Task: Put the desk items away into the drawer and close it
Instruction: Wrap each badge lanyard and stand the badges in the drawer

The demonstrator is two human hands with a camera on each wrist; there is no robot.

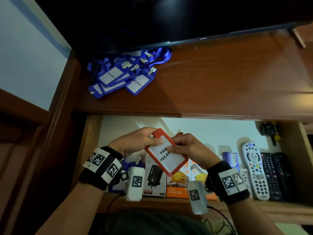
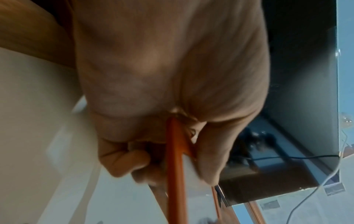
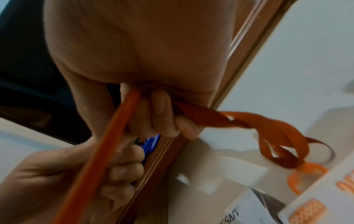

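Observation:
An orange visitor badge holder (image 1: 166,155) with a white card hangs over the open drawer (image 1: 211,131), held by both hands. My left hand (image 1: 144,141) pinches its top corner; in the left wrist view the orange edge (image 2: 175,166) runs between thumb and fingers. My right hand (image 1: 184,146) grips its right side, thumb on the card. In the right wrist view that hand (image 3: 145,115) also holds the orange lanyard (image 3: 268,133), which trails down in loops. A pile of blue badge holders (image 1: 122,77) with lanyards lies on the desk (image 1: 220,78) at the back left.
Inside the drawer are charger boxes (image 1: 169,182), a white remote (image 1: 255,170), black remotes (image 1: 274,175), a blue item (image 1: 231,158) and a black plug (image 1: 269,131). A dark screen (image 1: 169,19) stands at the desk's rear. A wooden post (image 1: 55,133) borders the left.

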